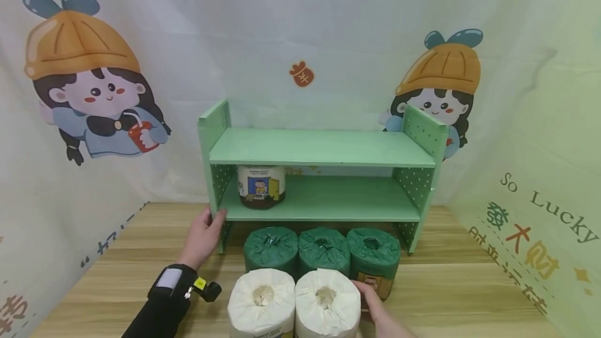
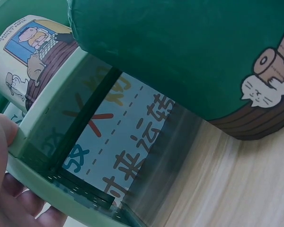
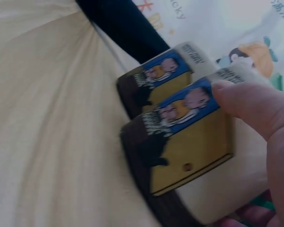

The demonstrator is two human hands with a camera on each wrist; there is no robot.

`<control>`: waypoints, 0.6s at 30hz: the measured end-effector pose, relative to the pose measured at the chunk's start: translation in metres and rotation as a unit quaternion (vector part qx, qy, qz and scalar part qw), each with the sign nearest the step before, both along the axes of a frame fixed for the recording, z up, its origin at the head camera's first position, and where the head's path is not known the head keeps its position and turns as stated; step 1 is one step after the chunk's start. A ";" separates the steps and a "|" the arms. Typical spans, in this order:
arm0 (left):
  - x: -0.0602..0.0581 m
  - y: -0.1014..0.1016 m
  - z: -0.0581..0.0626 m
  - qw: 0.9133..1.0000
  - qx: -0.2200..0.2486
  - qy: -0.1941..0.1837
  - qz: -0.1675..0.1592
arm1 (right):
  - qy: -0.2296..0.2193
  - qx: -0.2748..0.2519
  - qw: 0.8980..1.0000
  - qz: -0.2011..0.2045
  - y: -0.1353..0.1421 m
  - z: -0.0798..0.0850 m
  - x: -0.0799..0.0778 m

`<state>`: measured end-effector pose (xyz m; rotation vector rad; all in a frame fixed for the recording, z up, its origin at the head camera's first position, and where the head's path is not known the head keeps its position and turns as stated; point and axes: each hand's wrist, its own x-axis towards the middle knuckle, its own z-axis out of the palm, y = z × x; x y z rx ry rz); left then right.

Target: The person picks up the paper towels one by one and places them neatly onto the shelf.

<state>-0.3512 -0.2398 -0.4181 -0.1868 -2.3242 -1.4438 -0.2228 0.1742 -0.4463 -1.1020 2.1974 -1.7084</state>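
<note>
My left hand point(image 1: 203, 239) grips the left side panel of a light green two-tier shelf point(image 1: 324, 147), thumb inside and fingers outside in the left wrist view. My right hand point(image 1: 377, 312) holds the right one of two white-wrapped toilet paper rolls point(image 1: 307, 313) at the front. In the right wrist view the thumb lies across that roll's printed front point(image 3: 194, 127), and the other fingers are mostly hidden behind it. The left white roll point(image 1: 257, 314) stands right beside it. One more white roll point(image 1: 261, 186) sits at the left of the shelf's lower board.
Three green-wrapped rolls point(image 1: 324, 252) stand in a row on the wood-grain table point(image 1: 451, 286), in front of the shelf and behind the white pair. A white cloth point(image 1: 263, 40) with cartoon prints hangs behind and at both sides.
</note>
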 end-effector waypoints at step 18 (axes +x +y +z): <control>0.003 -0.001 0.003 1.000 0.003 -0.008 -0.010 | 0.005 0.001 1.000 -0.010 0.000 -0.010 0.002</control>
